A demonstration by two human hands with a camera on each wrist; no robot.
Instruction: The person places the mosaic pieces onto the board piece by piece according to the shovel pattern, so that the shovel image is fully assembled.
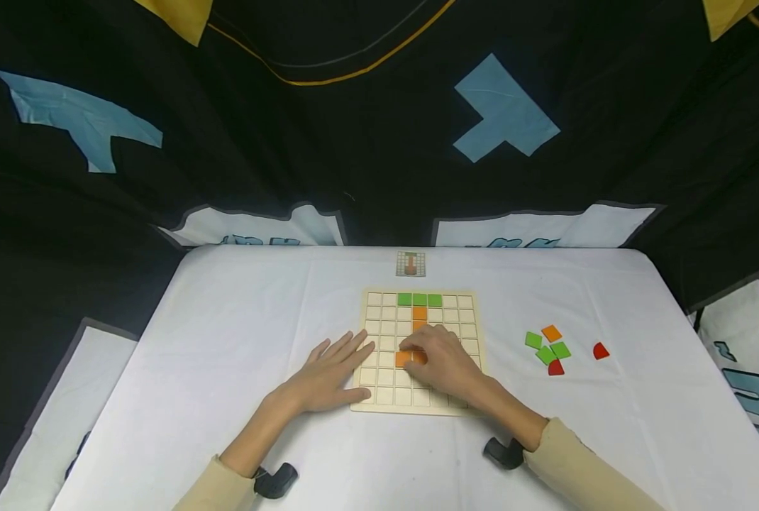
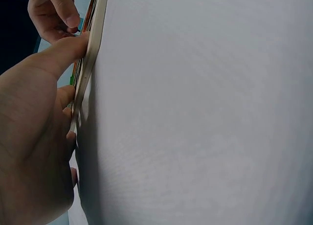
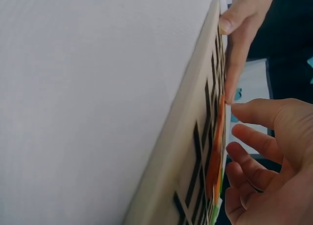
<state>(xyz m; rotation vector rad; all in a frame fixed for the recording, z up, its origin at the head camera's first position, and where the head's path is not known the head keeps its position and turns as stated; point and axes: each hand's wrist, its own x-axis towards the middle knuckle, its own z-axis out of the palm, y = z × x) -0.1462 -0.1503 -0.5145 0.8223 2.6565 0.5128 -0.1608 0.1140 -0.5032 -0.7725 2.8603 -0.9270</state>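
Note:
A pale wooden grid board [image 1: 418, 410] lies on the table with three green square tiles [image 1: 420, 300] in its top row. An orange tile [image 1: 420, 313] sits under the middle green one, in a column that runs down beneath my right hand [image 1: 446, 363]. Lower down, another orange tile [image 1: 402, 359] shows between my right thumb and index fingertips, which are at the board's surface. In the right wrist view those fingers bend loosely, with no tile visible between them, beside the orange tiles [image 3: 215, 156]. My left hand [image 1: 328, 376] rests with spread fingers on the board's left edge.
Right of the board lie loose tiles: an orange square [image 1: 552, 333], several green squares [image 1: 533, 340] and two red rounded pieces, one [image 1: 601, 350] farther right. A small picture card [image 1: 411, 264] with a grid pattern lies behind the board. White cloth [image 1: 239, 298] covers the table.

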